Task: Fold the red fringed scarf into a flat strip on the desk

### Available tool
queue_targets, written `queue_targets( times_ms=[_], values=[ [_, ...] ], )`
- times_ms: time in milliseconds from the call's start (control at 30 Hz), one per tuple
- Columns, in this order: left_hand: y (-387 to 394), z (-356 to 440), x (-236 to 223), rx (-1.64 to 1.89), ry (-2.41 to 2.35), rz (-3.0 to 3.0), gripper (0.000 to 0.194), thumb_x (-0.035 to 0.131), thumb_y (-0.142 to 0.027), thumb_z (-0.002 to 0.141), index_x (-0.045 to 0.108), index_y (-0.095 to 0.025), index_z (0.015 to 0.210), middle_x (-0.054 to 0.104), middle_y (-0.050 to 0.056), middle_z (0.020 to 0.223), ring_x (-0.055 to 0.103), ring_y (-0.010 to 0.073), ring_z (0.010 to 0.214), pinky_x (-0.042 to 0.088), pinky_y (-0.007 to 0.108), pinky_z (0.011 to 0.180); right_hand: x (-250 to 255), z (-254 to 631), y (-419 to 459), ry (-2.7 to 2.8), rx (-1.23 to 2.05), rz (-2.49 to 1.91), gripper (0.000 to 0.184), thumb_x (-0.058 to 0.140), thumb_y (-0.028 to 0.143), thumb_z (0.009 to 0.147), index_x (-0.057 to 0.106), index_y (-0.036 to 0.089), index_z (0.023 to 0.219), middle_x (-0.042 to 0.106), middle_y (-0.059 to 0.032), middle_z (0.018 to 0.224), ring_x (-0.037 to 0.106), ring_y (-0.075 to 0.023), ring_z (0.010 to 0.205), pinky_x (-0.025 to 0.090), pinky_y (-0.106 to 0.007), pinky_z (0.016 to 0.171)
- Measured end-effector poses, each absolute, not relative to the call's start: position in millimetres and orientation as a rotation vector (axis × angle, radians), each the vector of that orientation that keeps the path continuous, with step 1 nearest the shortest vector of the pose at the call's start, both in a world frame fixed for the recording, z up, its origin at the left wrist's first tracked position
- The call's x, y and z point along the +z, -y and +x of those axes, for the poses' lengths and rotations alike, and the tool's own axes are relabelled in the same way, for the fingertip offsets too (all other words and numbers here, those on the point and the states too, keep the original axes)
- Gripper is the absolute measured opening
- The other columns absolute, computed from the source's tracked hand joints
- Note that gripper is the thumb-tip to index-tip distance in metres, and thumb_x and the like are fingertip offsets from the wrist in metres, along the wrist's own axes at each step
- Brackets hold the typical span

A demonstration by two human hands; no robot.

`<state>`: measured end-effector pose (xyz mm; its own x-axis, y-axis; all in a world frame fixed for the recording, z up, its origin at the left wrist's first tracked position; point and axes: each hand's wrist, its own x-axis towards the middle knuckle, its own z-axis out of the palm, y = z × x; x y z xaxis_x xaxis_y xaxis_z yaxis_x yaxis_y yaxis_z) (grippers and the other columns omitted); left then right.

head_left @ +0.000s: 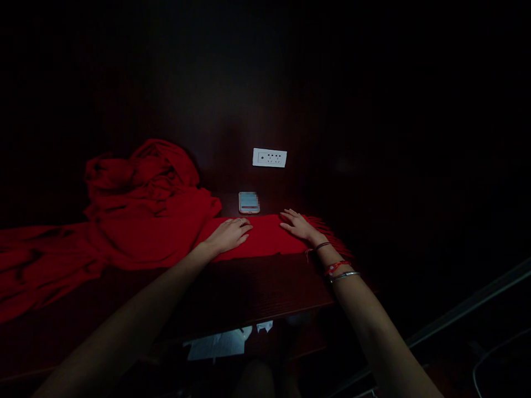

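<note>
A long red scarf (265,235) with a fringed right end lies across a dark wooden surface. Its section under my hands is flat and folded narrow, while the left part is bunched into a loose heap. My left hand (229,234) rests flat on the smooth section, fingers stretched to the right, a ring on one finger. Close to the fringe, my right hand (299,226) lies palm down on the cloth with its fingers spread. Neither hand grips anything.
A phone-like device (249,203) with a lit face lies just behind the scarf. White power sockets (269,158) are set in the dark back panel. Below the surface's front edge are pale papers (218,345). The surroundings are very dim.
</note>
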<state>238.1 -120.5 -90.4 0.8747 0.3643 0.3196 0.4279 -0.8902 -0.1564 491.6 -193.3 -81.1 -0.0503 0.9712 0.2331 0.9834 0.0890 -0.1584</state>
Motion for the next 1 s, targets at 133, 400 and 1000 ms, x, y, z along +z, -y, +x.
queue_targets(
  times_ms=[133,400,1000],
  values=[
    [152.3,239.9,-77.8,-0.347,0.394,-2.871,0.037,0.035,-0.043,0.082,0.047,-0.022,0.110,0.050,0.005,0.111,0.050,0.0182,0.095,0.039,0.028,0.079,-63.7,485.6,217.9,2.144,0.003,-1.638,0.042,0.044,0.042,0.079,0.052,0.016,0.110,0.055,-0.0082,0.111,0.049,-0.0160,0.101,0.036,-0.028,0.088],
    [178.4,253.9,-76.6,-0.262,0.348,-2.813,0.027,0.042,-0.029,0.080,0.048,-0.019,0.104,0.056,0.007,0.102,0.054,0.0202,0.088,0.042,0.028,0.067,-67.8,456.3,251.2,2.262,0.004,-1.501,0.025,0.047,0.032,0.079,0.059,0.015,0.092,0.061,-0.0065,0.089,0.055,-0.0143,0.082,0.042,-0.026,0.076],
    [186.3,263.6,-77.1,-0.330,0.385,-2.763,0.016,0.038,-0.022,0.084,0.054,-0.019,0.086,0.059,0.003,0.087,0.057,0.0171,0.078,0.042,0.024,0.056,-92.2,448.1,282.1,2.253,-0.353,-1.596,0.026,0.040,0.032,0.083,0.055,0.016,0.097,0.058,-0.0071,0.092,0.051,-0.0170,0.087,0.040,-0.030,0.079]
  ],
)
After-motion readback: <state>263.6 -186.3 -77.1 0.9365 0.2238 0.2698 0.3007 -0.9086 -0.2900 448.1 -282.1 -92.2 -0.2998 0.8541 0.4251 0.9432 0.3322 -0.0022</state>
